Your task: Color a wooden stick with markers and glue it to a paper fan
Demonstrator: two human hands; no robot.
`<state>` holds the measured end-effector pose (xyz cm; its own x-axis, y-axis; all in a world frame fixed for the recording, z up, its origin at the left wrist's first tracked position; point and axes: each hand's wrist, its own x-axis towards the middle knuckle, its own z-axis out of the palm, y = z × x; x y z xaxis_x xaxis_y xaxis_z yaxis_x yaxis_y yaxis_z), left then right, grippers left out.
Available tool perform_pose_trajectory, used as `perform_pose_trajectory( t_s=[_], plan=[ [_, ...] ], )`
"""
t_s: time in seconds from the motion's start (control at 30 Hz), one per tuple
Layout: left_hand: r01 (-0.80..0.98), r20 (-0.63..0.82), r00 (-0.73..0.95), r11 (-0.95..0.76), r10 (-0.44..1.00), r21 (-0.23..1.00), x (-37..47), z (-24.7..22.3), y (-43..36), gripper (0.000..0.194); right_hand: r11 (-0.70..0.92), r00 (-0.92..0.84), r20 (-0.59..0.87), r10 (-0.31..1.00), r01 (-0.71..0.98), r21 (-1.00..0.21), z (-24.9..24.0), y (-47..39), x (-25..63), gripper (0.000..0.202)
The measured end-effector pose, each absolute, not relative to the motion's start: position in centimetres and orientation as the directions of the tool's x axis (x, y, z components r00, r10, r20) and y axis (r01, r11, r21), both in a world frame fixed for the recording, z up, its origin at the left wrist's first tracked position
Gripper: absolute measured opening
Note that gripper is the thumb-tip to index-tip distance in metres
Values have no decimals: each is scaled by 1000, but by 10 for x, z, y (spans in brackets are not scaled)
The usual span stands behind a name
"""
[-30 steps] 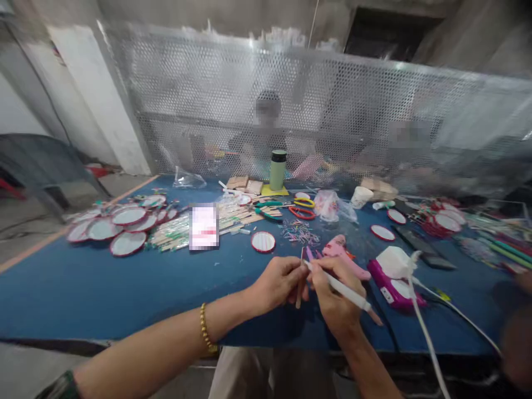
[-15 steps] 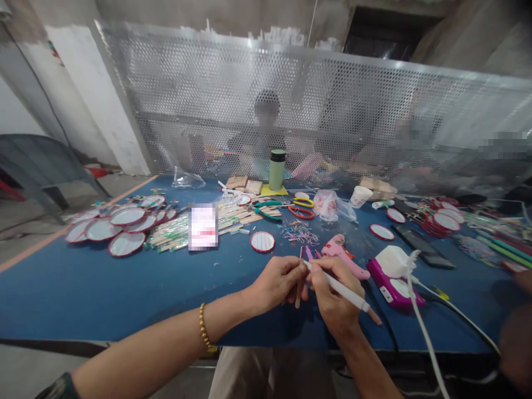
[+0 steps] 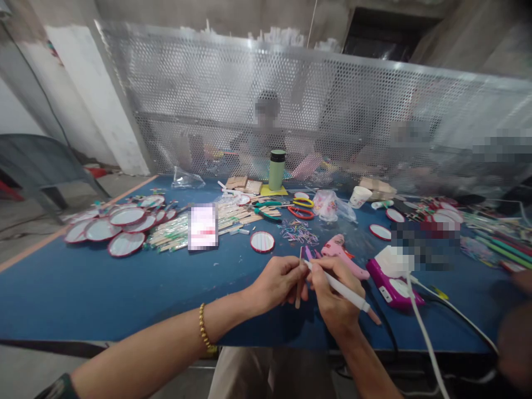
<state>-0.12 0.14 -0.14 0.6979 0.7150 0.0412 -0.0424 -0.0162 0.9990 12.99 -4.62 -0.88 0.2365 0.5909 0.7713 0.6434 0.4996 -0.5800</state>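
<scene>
Left forearm (image 3: pixel 158 346): bare, slanting up from lower left corner. Left wrist (image 3: pixel 233 309): nearly straight. Left hand (image 3: pixel 276 284): thumb and index finger pinched, other fingers curled under. Right forearm (image 3: pixel 368 360): bare, angled up and leftward from bottom edge. Right hand (image 3: pixel 338 293): pen-style grip, thumb on inner side. Hands close together, fingertips just beside each other.

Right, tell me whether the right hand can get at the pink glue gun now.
Probably yes: the pink glue gun lies just beyond the right hand, with nothing visible blocking it, though the white pen-like tool in that hand likely needs setting down first.
</scene>
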Motion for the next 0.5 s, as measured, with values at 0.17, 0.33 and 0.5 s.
perform_pose_trajectory(
  t_s=[0.17, 0.33, 0.5],
  plan=[
    [-44, 42, 698, -16, 715, 999, -1, -1, 1, 58, 496, 240, 774, 586, 650, -576, -12, -45, 130, 13],
    [-31, 42, 686, -28, 726, 999, 0, -1, 1, 56, 479, 241, 758, 605, 651, -589, -9, -46, 130, 14],
    [-37, 34, 700, -12, 714, 999, -1, -2, 1, 59, 476, 248, 756, 606, 648, -595, -9, -46, 130, 14]
  ],
)
